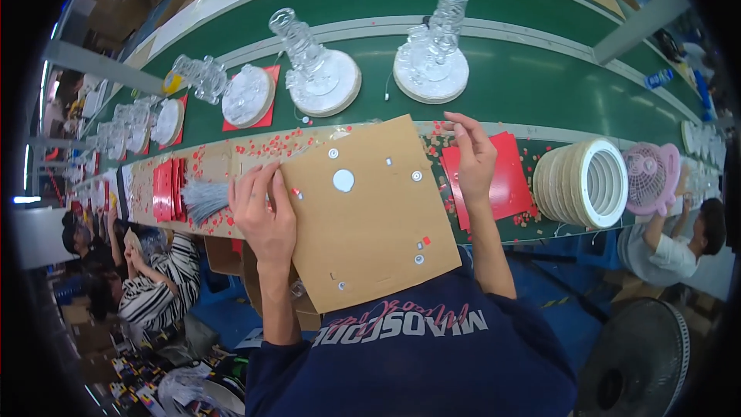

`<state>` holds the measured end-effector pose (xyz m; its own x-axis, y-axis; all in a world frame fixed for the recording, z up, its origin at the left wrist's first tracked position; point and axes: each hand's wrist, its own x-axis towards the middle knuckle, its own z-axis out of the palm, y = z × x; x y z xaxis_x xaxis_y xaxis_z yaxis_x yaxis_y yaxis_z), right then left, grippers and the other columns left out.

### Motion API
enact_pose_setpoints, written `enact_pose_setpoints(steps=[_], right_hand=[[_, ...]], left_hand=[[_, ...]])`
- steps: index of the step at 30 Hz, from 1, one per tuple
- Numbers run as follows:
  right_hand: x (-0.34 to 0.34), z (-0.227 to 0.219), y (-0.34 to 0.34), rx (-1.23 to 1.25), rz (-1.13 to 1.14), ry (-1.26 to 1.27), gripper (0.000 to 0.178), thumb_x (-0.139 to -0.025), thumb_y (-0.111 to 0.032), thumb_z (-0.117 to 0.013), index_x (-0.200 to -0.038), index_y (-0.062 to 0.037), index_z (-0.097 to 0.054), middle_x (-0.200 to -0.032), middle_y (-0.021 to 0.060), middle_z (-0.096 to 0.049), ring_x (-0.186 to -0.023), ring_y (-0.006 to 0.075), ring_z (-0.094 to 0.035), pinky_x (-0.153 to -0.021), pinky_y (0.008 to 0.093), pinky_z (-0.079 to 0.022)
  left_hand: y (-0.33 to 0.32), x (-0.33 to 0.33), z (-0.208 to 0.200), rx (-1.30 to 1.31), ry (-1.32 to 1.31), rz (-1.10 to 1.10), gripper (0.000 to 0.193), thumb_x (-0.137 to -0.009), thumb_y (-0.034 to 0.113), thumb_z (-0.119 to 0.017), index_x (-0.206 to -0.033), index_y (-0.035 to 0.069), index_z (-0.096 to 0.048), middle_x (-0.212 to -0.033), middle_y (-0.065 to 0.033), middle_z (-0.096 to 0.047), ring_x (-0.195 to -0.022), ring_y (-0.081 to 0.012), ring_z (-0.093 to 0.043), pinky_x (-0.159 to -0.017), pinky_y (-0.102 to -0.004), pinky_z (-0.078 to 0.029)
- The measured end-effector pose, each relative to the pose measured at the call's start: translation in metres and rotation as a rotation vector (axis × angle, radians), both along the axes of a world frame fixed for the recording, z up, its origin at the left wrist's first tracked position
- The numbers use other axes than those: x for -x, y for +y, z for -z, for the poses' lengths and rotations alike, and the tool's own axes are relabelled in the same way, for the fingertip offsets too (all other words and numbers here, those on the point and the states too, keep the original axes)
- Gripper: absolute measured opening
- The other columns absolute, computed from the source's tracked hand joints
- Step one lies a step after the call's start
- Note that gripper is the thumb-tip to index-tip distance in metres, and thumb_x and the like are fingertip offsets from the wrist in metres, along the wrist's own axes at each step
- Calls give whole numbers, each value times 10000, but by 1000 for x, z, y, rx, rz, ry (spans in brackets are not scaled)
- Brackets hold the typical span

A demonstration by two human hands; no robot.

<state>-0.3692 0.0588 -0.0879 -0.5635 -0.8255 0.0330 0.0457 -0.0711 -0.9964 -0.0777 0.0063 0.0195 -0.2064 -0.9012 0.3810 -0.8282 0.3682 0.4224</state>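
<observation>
A square brown cardboard sheet [370,224] is tilted up between the table edge and my chest. It has a round hole, small slots and several small round washers near its corners. My left hand [265,212] is at the sheet's left edge, fingers bent and closed against it. Raised beyond the upper right edge, my right hand [475,156] has its thumb and forefinger close together. Anything pinched there is too small to make out. Under that hand lie glossy red square sheets [494,177], with tiny red bits scattered around.
Clear glass-like pieces on round white bases [432,77] line the green bench [363,54]. On the left are a bundle of pale ties [204,199] and more red sheets [166,189]. White rings [602,181] and a pink fan [652,177] stand right. Other people sit at both sides.
</observation>
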Motion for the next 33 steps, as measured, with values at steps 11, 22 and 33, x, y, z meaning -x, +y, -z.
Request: enact_pose_setpoints(steps=[11, 22, 33], right_hand=[[-57, 114, -18, 44, -591, -938, 586, -1012, -440, -578, -1442, -46, -519, -1479, 160, -540, -1307, 297, -561, -1112, 440, -435], [-3, -49, 35, -173, -673, -172, 769, -960, -248, -693, -1571, 29, -317, -1551, 184, -449, -1434, 276, -436, -1176, 407, -350], [-20, -42, 3, -92, -436, -371, 553, -995, -85, -588, -1505, 39, -412, -1372, 142, -613, -1217, 180, -608, -1035, 310, -465]], left_hand=[[48, 37, -35, -256, -442, 220, 660, -874, 268, -741, -1502, 253, -538, -1655, -165, -304, -1528, -450, -218, -1182, -682, -155], [-7, 9, -4, -155, -65, 345, 668, -809, 142, -811, -1440, 196, -599, -1607, -164, -396, -1479, -400, -372, -1167, -516, -351], [60, -54, 98, -752, 873, 252, 780, -831, 120, -626, -1551, -11, -355, -1556, -166, -436, -1457, -285, -394, -1204, -434, -275]])
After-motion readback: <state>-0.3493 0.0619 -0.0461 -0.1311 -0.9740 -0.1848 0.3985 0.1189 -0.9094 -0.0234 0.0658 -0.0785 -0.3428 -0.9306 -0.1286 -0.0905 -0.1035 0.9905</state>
